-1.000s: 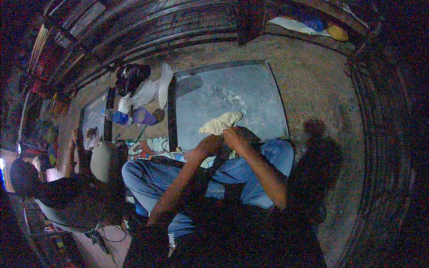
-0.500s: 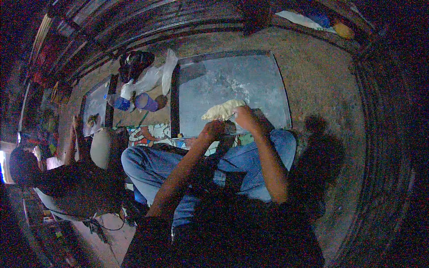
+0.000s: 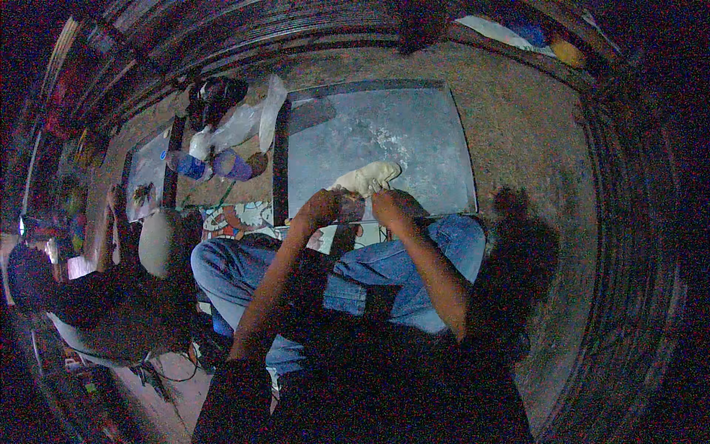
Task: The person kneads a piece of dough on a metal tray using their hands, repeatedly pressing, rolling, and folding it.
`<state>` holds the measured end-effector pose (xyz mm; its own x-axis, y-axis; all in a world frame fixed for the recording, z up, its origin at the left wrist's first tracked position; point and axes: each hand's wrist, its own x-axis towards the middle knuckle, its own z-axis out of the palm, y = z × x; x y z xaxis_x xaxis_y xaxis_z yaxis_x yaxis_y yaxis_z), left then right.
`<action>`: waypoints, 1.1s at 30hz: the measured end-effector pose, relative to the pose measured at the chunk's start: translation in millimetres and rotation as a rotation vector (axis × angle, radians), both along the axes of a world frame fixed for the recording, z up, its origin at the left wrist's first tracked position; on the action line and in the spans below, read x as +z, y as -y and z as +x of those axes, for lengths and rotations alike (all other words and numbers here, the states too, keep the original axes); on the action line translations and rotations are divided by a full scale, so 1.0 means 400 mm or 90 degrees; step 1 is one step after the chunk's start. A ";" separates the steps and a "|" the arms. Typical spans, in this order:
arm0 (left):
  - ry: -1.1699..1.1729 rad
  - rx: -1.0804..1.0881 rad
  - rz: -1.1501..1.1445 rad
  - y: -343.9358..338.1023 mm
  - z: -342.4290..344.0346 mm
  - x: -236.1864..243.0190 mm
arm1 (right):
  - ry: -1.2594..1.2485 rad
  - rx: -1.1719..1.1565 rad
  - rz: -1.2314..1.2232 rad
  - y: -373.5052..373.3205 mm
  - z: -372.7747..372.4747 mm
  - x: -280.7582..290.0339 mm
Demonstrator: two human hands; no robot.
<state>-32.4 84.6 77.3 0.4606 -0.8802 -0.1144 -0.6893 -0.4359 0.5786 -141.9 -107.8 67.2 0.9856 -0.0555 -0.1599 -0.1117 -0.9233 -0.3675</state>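
A pale, elongated lump of dough (image 3: 373,174) lies near the front edge of a wide metal tray (image 3: 455,133). My left hand (image 3: 316,209) grips its left end, fingers curled and partly shadowed. My right hand (image 3: 388,207) has its fingers closed on the dough’s lower right edge. Below the tray are my crossed legs in blue jeans (image 3: 436,274), resting by a printed sheet (image 3: 222,218).
Left of my tray lie clear plastic bags (image 3: 270,111), a dark bundle (image 3: 214,96), a purple cup (image 3: 233,166) and a blue bottle (image 3: 188,166). A co-worker (image 3: 96,311) sits at the left beside another tray (image 3: 148,163). Slatted structures rim the concrete floor (image 3: 525,118).
My left hand has shifted left to the dough’s end. My right hand has come down from the dough’s upper right to its lower edge. The whole view has shifted slightly.
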 end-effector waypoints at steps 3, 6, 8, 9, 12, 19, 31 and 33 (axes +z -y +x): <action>-0.100 0.015 0.032 -0.005 0.000 -0.056 | -0.087 -0.037 0.006 0.043 0.018 0.066; -0.074 0.003 -0.018 -0.016 -0.007 -0.132 | -0.075 -0.095 0.035 0.070 0.035 0.133; 0.023 0.030 -0.162 -0.015 -0.003 -0.165 | -0.019 -0.170 0.043 0.080 0.036 0.155; 0.073 0.040 -0.235 -0.016 -0.004 -0.174 | -0.044 -0.194 0.024 0.083 0.037 0.155; 0.035 -0.102 0.081 -0.012 0.010 -0.168 | -0.096 -0.224 -0.018 0.085 0.044 0.126; -0.082 -0.061 0.086 -0.070 0.023 -0.058 | -0.152 -0.178 -0.020 0.117 0.105 0.107; 0.000 0.188 -0.186 -0.002 0.036 0.017 | 0.246 0.038 -0.076 0.080 0.123 0.085; -0.006 0.152 -0.138 0.040 0.030 0.011 | 0.081 0.095 -0.108 0.057 0.129 0.052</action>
<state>-20.4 68.4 81.8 0.6564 -0.7521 0.0590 -0.5772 -0.4503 0.6813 -90.1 -130.6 87.9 0.9964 0.0772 -0.0343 0.0684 -0.9757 -0.2082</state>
